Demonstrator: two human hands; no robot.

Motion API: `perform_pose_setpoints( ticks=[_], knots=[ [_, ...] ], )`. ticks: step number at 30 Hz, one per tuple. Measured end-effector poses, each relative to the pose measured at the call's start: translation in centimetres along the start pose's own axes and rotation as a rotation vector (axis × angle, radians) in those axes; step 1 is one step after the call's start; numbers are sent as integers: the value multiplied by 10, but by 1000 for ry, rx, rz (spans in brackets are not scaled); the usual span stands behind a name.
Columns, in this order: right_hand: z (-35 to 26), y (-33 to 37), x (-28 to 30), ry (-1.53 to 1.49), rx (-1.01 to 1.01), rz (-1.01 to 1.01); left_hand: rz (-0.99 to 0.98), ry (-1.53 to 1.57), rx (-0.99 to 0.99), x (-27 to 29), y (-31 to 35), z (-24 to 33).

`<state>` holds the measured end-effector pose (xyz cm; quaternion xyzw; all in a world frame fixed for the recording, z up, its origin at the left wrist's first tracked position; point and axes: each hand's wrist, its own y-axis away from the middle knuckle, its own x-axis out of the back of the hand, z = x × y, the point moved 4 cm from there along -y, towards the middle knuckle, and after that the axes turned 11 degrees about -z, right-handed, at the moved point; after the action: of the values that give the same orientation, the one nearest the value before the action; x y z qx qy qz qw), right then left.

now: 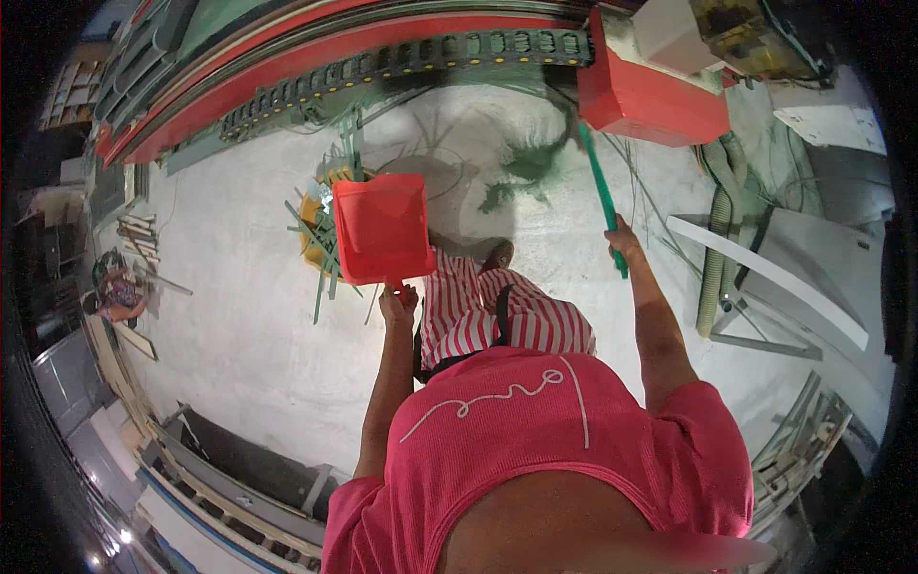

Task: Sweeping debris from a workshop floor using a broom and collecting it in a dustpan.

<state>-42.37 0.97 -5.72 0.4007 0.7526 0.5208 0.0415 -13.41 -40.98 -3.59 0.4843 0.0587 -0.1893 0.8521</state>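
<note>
My left hand (399,301) is closed round the short handle of a red dustpan (382,230), held out in front of me with its pan facing up. In my right hand (622,237) is a green stick (599,177), gripped near its lower end. Its far end passes behind the red machine housing, so I cannot see what it carries. Dark green dust (526,170) lies on the pale floor between the dustpan and the stick. Just left of the dustpan, and partly behind it, stands a yellow container (310,225) with several thin green strips (328,263) sticking out.
A red machine (650,100) with a black cable chain (411,59) spans the far side. At right are a ribbed hose (715,244) and a white curved panel (775,277). Another person (120,295) crouches at far left near stacked strips (141,237). Long boards (239,517) lie behind left.
</note>
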Motion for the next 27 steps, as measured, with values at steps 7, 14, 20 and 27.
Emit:
perform_pose_setpoints(
  ticks=[7, 14, 20, 27],
  knots=[
    [-36, -60, -22, 303, -7, -202, 17, 64, -63, 38, 1, -14],
    [-96, -74, -54, 4, -200, -51, 3, -57, -147, 61, 10, -19],
    [-103, -102, -53, 85, -229, -6, 40, 228, -37, 56, 12, -11],
    [-84, -71, -19, 428, -136, -4, -59, -300, -148, 59, 2, 6]
  ],
)
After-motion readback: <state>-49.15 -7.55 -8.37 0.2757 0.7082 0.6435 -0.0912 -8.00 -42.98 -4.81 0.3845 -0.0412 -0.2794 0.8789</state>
